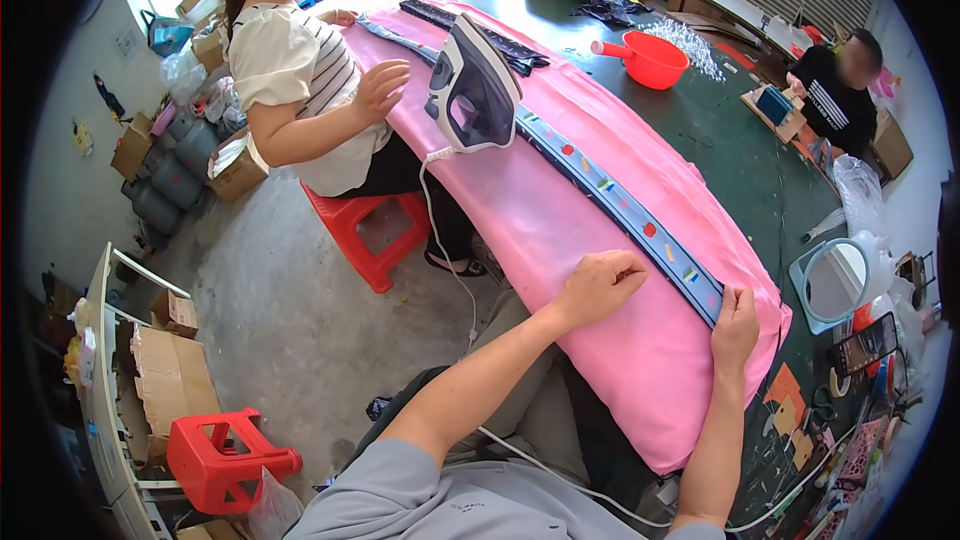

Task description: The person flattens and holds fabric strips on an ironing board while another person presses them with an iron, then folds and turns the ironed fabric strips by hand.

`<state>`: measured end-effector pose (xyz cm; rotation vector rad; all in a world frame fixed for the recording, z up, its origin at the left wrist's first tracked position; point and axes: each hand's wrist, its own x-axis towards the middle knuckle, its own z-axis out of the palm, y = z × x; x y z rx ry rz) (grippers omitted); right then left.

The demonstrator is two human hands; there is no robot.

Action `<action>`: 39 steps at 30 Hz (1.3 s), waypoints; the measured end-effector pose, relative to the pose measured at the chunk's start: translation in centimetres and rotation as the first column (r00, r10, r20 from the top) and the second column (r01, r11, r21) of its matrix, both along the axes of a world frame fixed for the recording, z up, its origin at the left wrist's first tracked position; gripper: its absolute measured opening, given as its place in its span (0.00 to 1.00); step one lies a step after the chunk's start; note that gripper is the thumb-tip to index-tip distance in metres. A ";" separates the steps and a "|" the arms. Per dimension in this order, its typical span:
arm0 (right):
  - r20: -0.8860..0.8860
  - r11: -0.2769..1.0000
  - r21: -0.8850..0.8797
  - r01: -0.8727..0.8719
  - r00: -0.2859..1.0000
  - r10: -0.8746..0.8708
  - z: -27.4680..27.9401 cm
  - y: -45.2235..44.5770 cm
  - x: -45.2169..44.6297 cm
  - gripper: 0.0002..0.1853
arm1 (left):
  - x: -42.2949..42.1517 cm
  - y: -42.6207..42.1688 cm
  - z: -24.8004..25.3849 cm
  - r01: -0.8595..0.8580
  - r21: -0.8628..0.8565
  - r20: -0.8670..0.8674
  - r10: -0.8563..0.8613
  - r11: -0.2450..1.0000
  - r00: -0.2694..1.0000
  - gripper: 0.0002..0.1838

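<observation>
A long blue strip with small coloured prints (650, 230) lies flat along the pink cloth (560, 230). My right hand (735, 325) pinches the near end of this strip. Beside the strip, above the pink cloth, my left hand (603, 287) has its fingers curled together; whether they hold anything is hidden. A white and dark iron (478, 90) stands upright on its heel at the strip's far part, its white cord running down to the left. Dark folded fabric (475, 32) lies beyond the iron.
A co-worker (310, 90) sits at the left, one hand raised near the iron. Another person (840, 90) sits at the far right. On the green table (640, 110) are a red pot (655, 60), a round mirror (838, 280) and a phone (862, 344). Red stools (225, 460) stand on the floor.
</observation>
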<state>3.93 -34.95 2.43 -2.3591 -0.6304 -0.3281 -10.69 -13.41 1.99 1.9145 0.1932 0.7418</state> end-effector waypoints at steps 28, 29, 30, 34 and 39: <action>-0.060 0.976 -0.209 0.067 0.995 -0.081 -0.2 -1.6 0.2 0.15 | 9.9 11.9 -1.4 -0.475 0.674 0.210 0.471 0.565 0.857 0.24; -0.063 0.977 -0.205 0.063 0.995 -0.077 -0.2 -1.7 0.2 0.15 | 9.9 12.1 -2.2 -0.475 0.678 0.209 0.473 0.561 0.856 0.24; -0.057 0.974 -0.216 0.068 0.995 -0.082 -0.2 -1.7 0.1 0.15 | 9.8 12.0 -3.1 -0.472 0.688 0.187 0.493 0.551 0.850 0.26; -0.036 0.967 -0.244 0.070 0.996 -0.081 0.1 -1.6 0.0 0.15 | 9.5 11.9 -4.7 -0.469 0.718 0.128 0.564 0.514 0.815 0.32; -0.054 0.964 -0.258 0.069 0.995 -0.086 0.2 -1.4 0.0 0.15 | 9.0 11.7 -4.0 -0.456 0.652 0.106 0.523 0.605 0.846 0.33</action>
